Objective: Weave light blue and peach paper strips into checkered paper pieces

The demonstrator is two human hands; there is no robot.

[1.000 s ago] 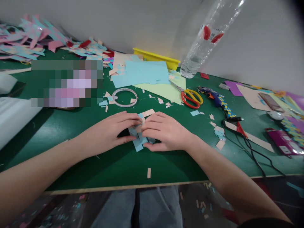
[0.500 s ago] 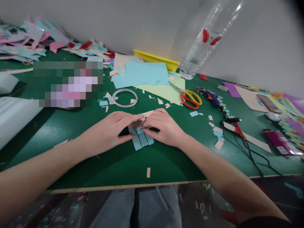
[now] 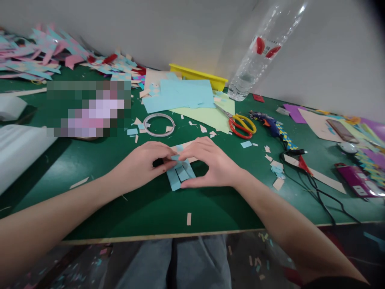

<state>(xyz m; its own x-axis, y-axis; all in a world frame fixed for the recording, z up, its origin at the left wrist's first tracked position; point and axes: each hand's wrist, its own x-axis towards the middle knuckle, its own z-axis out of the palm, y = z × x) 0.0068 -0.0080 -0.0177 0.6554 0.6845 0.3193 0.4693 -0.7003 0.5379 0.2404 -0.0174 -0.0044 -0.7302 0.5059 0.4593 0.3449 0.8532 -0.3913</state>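
Observation:
Light blue paper strips [image 3: 175,180] lie side by side on the green table in front of me, some of them lifted or folded at the far end. My left hand [image 3: 150,160] pinches the upper left of these strips between thumb and fingers. From the other side my right hand [image 3: 210,162] spans them, its fingertips at the far end and its thumb at the near edge. Behind the fingers a pale peach paper strip [image 3: 192,144] is partly covered. How the strips join under my fingertips is hidden.
Beyond my hands lie a white tape ring [image 3: 159,135], scissors [image 3: 240,125], blue paper sheets [image 3: 186,92] and a yellow tray [image 3: 198,76]. A clear bottle [image 3: 249,68] leans at the wall. To the right are a glue gun [image 3: 269,122] with a black cable and a purple power bank-like box [image 3: 357,180].
My right thumb has moved down to the near edge of the blue strips, opening its grasp wider. My left thumb has drawn up toward its fingers at the far end.

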